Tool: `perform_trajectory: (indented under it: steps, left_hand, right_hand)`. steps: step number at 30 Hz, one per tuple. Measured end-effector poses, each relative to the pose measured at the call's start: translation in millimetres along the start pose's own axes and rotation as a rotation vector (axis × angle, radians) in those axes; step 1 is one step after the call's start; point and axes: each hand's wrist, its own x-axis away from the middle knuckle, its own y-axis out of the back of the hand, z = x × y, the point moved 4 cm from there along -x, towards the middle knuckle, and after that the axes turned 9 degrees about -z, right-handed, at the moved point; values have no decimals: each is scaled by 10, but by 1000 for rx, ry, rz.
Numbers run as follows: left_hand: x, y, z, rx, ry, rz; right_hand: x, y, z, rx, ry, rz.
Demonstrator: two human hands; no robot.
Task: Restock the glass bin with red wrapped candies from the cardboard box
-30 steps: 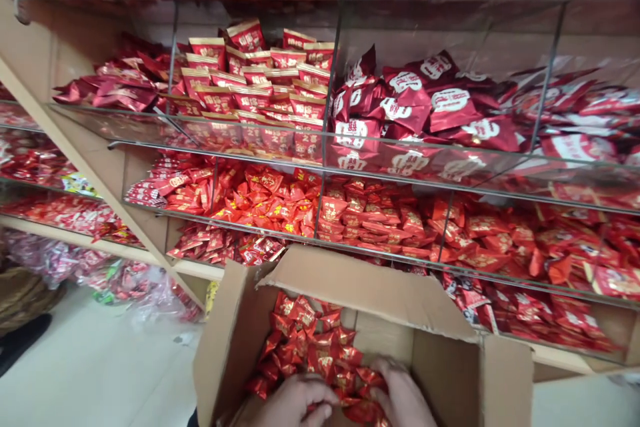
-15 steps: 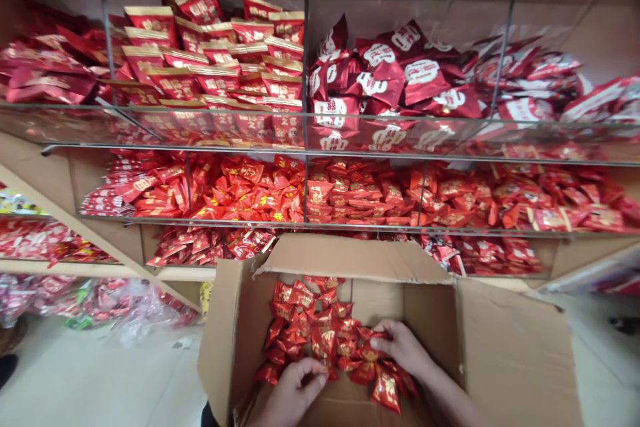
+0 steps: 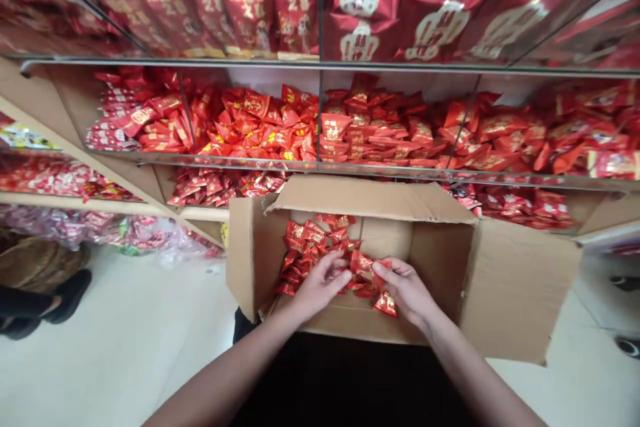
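An open cardboard box [image 3: 345, 323] holds several small red wrapped packets [image 3: 299, 255] with gold print, heaped mostly at its left and middle. My right hand [image 3: 406, 290] pinches a red packet [image 3: 364, 265] between thumb and fingers. Just below those fingers, another red packet [image 3: 385, 303] lies near the box's front. Over the heap hovers my left hand [image 3: 323, 283], thumb and fingers apart with a gap between them and no packet visible in it. Its fingertips are close to the packet in my right hand; whether they touch it I cannot tell.
Glass-fronted shelves [image 3: 320, 67] filled with red packets stand right behind the box. The box's right flap [image 3: 520, 287] spreads outward. On the left, a person's shoe [image 3: 75, 293] is on the floor beside a brown woven basket [image 3: 43, 267] and plastic-bagged goods [image 3: 150, 232].
The view has tilted down, so box and shelves sit higher. My left hand has moved right, closer to my right hand, which has raised a packet from the heap.
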Motion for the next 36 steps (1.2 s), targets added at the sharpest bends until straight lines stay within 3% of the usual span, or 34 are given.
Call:
perform_trajectory:
  steps: [4, 8, 14, 20, 23, 27, 29, 31, 33, 36]
  left_hand:
    - [60, -198, -212, 105, 28, 23]
    - [116, -170, -256, 185, 38, -71]
    - [100, -143, -270, 147, -19, -178]
    - [75, -195, -438, 21, -162, -181]
    - [78, -248, -407, 97, -97, -164]
    - [91, -343, -207, 492, 232, -79]
    - [109, -338, -230, 531, 215, -81]
    - [151, -311, -368, 409, 102, -102]
    - [205, -305, -578, 238, -19, -112]
    - [228, -327, -883, 191, -150, -115]
  right_hand:
    - [125, -205, 77, -30, 42, 62]
    - [151, -279, 47, -123, 93, 9]
    - [142, -301, -62, -193, 66, 0]
    - [91, -219, -9, -111, 135, 31]
    - [78, -176, 93, 83, 346, -27]
    - [194, -229, 237, 380, 835, -3]
    - [258, -227, 267, 362, 907, 22]
    - [280, -178, 294, 347, 791, -18]
    - [280, -122, 317, 326, 564, -49]
    - [289, -134, 360, 187, 292, 15]
